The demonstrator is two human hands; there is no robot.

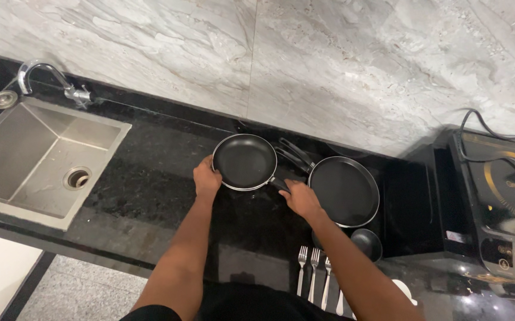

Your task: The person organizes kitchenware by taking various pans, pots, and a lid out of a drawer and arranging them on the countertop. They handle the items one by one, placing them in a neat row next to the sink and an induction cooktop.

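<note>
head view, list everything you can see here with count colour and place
small frying pan: 1, black with a silver rim, on the counter, held between both hands
flat pan: 1, black, right of the small pan, on the counter
small bowl: 1, black, just below the flat pan
forks: 3, silver, side by side at the counter's near edge
induction cooktop: 1, black, far right, with a cable over it
sink: 1, steel, left, empty basin with drain
tap: 1, chrome, behind the sink
counter: 1, black stone
wall: grey marble, behind
left hand: 1, fingers on the small pan's left rim
right hand: 1, at the small pan's handle
</note>
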